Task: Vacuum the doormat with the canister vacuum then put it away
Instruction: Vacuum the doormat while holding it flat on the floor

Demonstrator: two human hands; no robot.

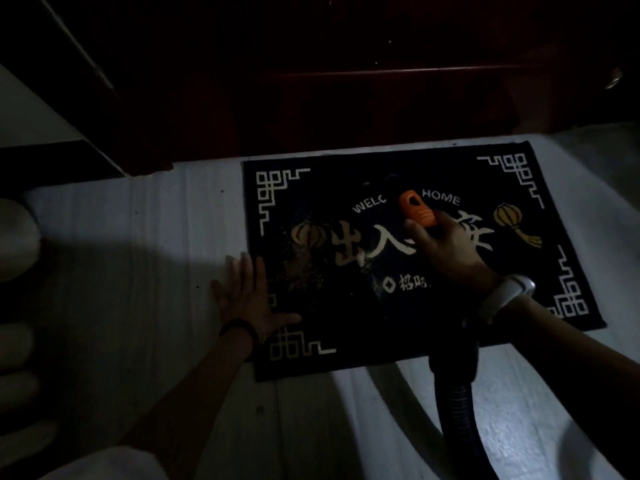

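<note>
A black doormat (450, 306) with white corner patterns, lantern pictures and "WELCOME HOME" lies on the pale floor before a dark door. Brownish dirt (304, 268) is scattered over its left part. My right hand (446, 251) grips the orange-and-black vacuum handle (415, 209), whose dark nozzle end rests on the mat near the lettering. The black ribbed hose (453, 393) runs back under my right wrist toward the bottom edge. My left hand (249, 296) lies flat with fingers spread on the mat's left edge, partly on the floor. The canister is out of view.
A dark red wooden door (346, 81) stands just behind the mat. Pale floor (138, 254) stretches to the left and front. A pale rounded object (17, 237) sits at the left edge. The room is dim.
</note>
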